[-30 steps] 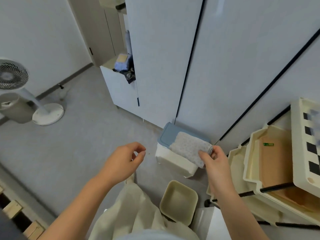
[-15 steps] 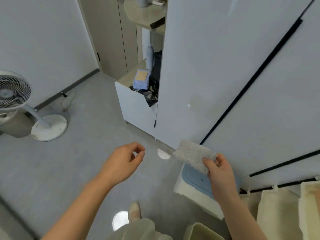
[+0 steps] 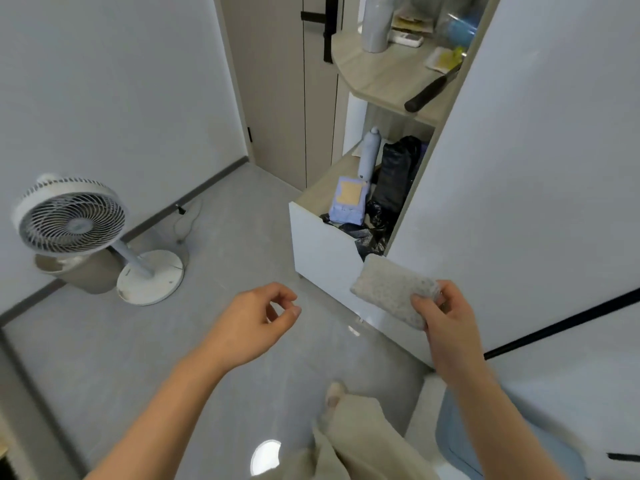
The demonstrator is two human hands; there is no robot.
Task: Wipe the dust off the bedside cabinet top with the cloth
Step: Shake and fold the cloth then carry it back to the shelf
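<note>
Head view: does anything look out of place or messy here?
Two things: a long black handle lies askew at the edge of the upper wooden shelf, and a crumpled black plastic bag sprawls to the front edge of the low white cabinet.

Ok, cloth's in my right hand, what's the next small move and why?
Probably carry the cloth toward the low white cabinet: the right hand holds it in mid-air, touching no surface, and the left hand is free to shift the blue pack on its top.
</note>
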